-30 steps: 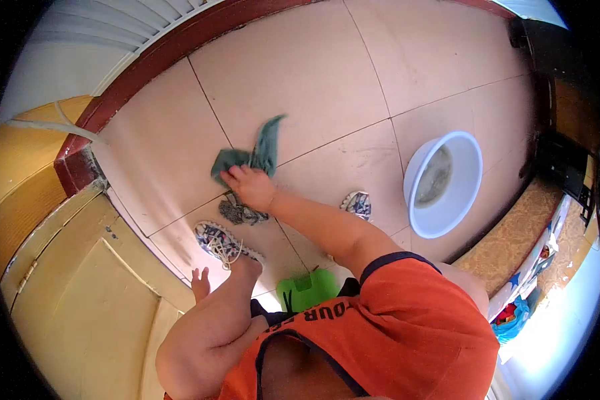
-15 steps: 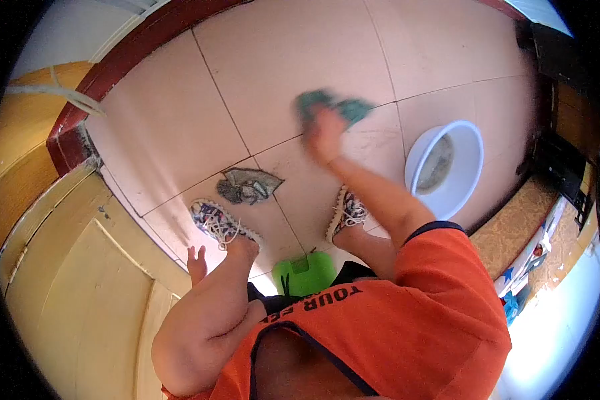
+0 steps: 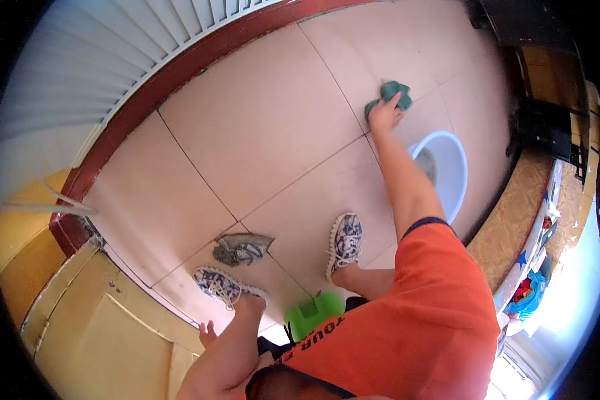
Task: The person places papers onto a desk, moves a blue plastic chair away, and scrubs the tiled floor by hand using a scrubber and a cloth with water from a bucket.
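Note:
My right hand reaches far forward and presses a green cloth against the pink tiled floor. Its fingers are closed over the bunched cloth. Beside my left leg, low in the view, my left hand shows only its fingers, spread apart and holding nothing. A light blue basin stands on the floor to the right of my right forearm, which covers part of it. Greyish water appears to lie in it.
A crumpled grey cloth lies on the tiles near my left shoe. Below me is a bright green plastic stool. A cream cupboard door borders the left, a white radiator the upper left. Dark furniture stands at right.
My right hand has carried the green cloth forward and to the right across the floor, past the basin's near side. The view has shifted. The left hand stays by the leg.

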`<state>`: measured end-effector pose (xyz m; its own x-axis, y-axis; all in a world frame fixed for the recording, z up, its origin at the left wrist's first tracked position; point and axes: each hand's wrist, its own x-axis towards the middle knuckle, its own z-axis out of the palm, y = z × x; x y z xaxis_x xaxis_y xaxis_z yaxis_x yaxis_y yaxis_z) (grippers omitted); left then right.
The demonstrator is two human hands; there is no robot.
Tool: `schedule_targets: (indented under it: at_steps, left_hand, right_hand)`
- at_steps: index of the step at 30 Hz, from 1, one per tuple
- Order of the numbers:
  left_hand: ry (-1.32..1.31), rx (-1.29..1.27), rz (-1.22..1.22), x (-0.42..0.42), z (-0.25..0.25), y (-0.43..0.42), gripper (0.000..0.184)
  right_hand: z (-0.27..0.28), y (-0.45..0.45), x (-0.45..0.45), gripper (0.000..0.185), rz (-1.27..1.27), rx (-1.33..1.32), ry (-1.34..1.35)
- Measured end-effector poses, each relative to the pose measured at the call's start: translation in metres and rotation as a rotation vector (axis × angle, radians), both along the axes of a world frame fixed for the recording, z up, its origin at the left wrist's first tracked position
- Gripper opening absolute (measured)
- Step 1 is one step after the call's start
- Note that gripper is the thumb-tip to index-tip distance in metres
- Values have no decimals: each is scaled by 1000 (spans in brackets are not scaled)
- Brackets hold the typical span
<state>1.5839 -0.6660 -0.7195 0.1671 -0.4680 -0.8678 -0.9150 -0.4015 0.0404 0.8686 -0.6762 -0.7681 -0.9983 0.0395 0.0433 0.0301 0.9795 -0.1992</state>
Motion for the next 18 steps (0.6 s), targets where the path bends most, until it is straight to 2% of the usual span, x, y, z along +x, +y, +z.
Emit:
schedule_targets:
  at_steps: [1,3,5,6,7,10,11,12,13,14,15,17,18]
  left_hand:
    - [-54,18,-1,27,8,-5,68]
    - [-168,60,15,70,20,-15,69]
    - [-160,4,38,116,6,1,70]
    - [-124,-65,58,133,2,10,70]
    - [-140,-69,101,122,8,6,68]
    - [-115,-62,126,96,16,-15,67]
    - [-108,-63,133,86,23,-24,67]
    - [-107,-100,80,67,25,-33,67]
    - [-104,-134,31,56,27,-35,67]
    - [-67,-146,40,60,20,-35,67]
    - [-32,-160,49,61,15,-36,68]
    - [-42,-164,-4,46,20,-38,68]
    - [-56,-163,-53,36,25,-44,68]
  right_hand:
    - [-14,-8,-36,68,50,12,42]
    - [-3,-61,-71,71,50,-43,-94]
    - [-4,-134,-74,72,229,1,-88]
    - [-2,-169,-69,72,359,-36,-229]
    - [2,-203,-40,68,479,-6,-188]
    - [-57,-254,44,65,844,207,414]
    - [-14,-246,86,61,843,-218,-4]
    - [0,-237,128,60,955,-123,-21]
    - [-7,-227,160,61,1177,-257,29]
    - [-2,-219,195,55,1292,-329,-177]
    - [1,-205,235,59,1382,-338,33]
    - [-9,-192,291,45,1511,-501,-234]
    - [-7,-182,312,46,1655,-484,-288]
